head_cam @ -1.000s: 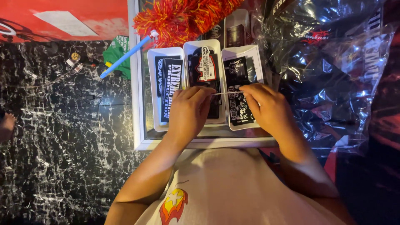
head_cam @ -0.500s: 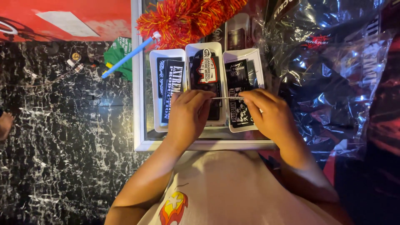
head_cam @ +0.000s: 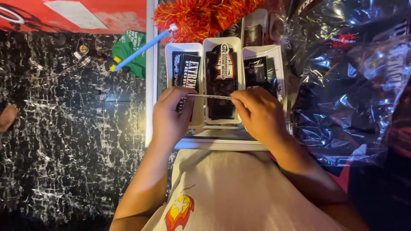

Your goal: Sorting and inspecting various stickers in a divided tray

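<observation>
thin strip (head_cam: 210, 97) pinched taut, for control, by left hand (head_cam: 170, 115) and right hand (head_cam: 260, 114) | held above middle tray (head_cam: 222, 120), near table's front edge (head_cam: 222, 144)

A black floor (head_cam: 64, 141) veined with white marble pattern fills the left side under warm, dim light. A red panel (head_cam: 85, 15), perhaps a mat, lies along its top edge.

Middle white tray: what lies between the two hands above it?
A thin clear strip spans from the left hand to the right hand, over the middle white tray, in the head view.
</observation>
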